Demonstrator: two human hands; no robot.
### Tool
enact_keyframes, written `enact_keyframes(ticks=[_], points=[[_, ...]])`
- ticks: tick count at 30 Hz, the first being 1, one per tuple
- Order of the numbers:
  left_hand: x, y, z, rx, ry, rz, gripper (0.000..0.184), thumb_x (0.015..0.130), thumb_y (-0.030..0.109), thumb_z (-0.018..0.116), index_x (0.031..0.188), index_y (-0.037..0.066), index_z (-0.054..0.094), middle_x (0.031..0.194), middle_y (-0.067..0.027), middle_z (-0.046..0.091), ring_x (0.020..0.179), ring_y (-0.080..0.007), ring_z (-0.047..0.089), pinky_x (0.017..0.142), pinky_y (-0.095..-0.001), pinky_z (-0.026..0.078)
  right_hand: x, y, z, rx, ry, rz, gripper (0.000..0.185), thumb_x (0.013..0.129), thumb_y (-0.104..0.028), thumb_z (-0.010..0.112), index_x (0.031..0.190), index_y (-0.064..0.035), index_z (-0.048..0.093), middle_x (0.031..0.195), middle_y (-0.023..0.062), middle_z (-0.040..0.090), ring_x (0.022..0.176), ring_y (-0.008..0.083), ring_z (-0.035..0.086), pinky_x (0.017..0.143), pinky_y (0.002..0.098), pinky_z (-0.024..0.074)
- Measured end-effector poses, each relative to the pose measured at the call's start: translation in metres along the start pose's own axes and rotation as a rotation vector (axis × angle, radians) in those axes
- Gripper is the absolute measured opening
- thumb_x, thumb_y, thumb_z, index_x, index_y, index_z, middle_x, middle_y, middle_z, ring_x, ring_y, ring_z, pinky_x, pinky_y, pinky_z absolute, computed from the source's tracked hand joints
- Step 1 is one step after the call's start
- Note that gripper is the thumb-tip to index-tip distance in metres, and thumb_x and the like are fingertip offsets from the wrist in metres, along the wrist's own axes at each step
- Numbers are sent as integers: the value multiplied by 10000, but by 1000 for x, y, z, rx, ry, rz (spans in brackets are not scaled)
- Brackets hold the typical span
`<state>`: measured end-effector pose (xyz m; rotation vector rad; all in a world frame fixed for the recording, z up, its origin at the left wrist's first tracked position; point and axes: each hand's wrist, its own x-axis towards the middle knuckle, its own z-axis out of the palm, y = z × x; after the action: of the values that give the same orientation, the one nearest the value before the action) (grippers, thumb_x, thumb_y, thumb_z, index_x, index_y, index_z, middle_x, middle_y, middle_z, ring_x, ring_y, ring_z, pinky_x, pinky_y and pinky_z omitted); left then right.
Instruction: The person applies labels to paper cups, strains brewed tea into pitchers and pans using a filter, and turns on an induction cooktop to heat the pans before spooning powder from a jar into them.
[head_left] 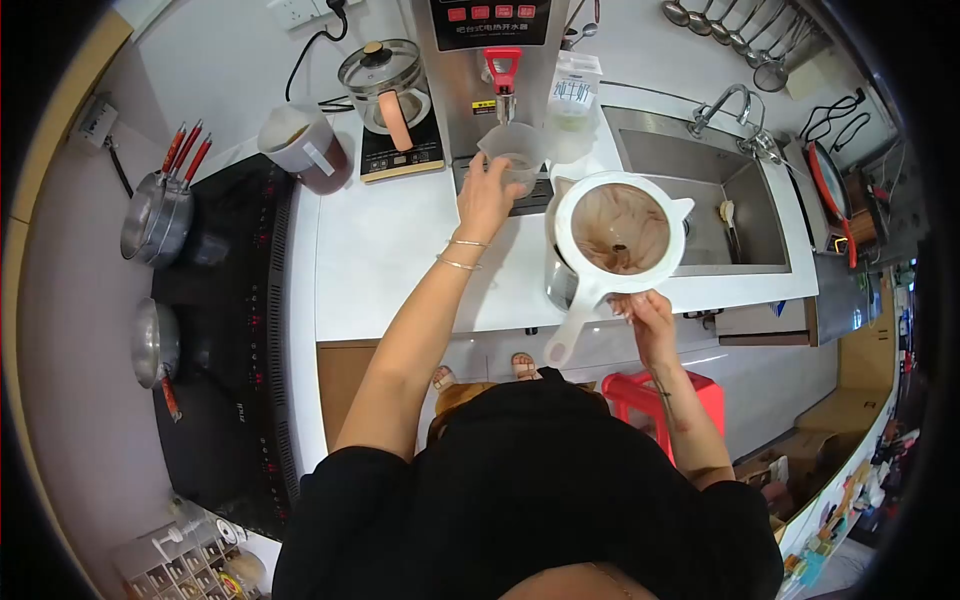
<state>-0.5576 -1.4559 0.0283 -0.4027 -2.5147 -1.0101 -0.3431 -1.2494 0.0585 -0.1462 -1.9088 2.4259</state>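
Observation:
My left hand [487, 190] is closed round the side of a clear plastic cup [517, 160], held beneath the red-levered tap [503, 75] of a steel water boiler. At the counter's front, a white-rimmed strainer [620, 232] rests on top of a container [560, 282], most of which it hides. Brown streaks and a small dark spot show on the strainer's mesh, and its white handle points toward me. My right hand [648, 318] is just under the strainer's near rim with its fingers curled. The rim covers whatever those fingers grip.
Right of the strainer is a steel sink [700, 190] with a brush in it. A milk carton [575, 85] and a translucent jug stand beside the boiler. To the left are a glass kettle [385, 90], a jug of brown liquid [310, 155] and a black cooktop [225, 330] with pots.

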Motion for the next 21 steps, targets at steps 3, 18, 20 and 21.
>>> enact_keyframes(ticks=[3, 18, 20, 21], points=[[-3, -12, 0, -130, 18, -92, 249, 668, 196, 724, 851, 95, 588, 1021, -114, 554, 889, -323, 566, 747, -405, 460, 2, -11, -21, -30, -48, -38, 288, 880, -275, 498, 785, -10, 557, 742, 61, 567, 677, 107, 469, 637, 241, 353], [-98, -86, -121, -165, 109, -319, 317, 653, 78, 740, 912, 45, 561, 1037, -162, 593, 898, -322, 593, 745, -382, 490, 68, 13, 14, 76, -325, 42, 281, 891, -264, 500, 737, -28, 504, 699, 61, 491, 750, 172, 486, 805, 321, 366], [-103, -46, -131, 332, 363, -67, 392, 732, 143, 707, 1043, 19, 503, 1018, -163, 605, 873, -284, 611, 732, -350, 506, 74, 23, 25, 64, -317, 49, 281, 891, -260, 499, 734, -27, 505, 707, 65, 500, 748, 168, 483, 803, 317, 368], [-115, -35, -132, -59, 187, -416, 390, 791, 229, 653, 1072, 15, 486, 1013, -161, 610, 863, -260, 616, 735, -335, 508, 77, 26, 29, 53, -305, 55, 280, 891, -256, 498, 731, -26, 505, 715, 70, 510, 746, 163, 480, 800, 312, 370]])
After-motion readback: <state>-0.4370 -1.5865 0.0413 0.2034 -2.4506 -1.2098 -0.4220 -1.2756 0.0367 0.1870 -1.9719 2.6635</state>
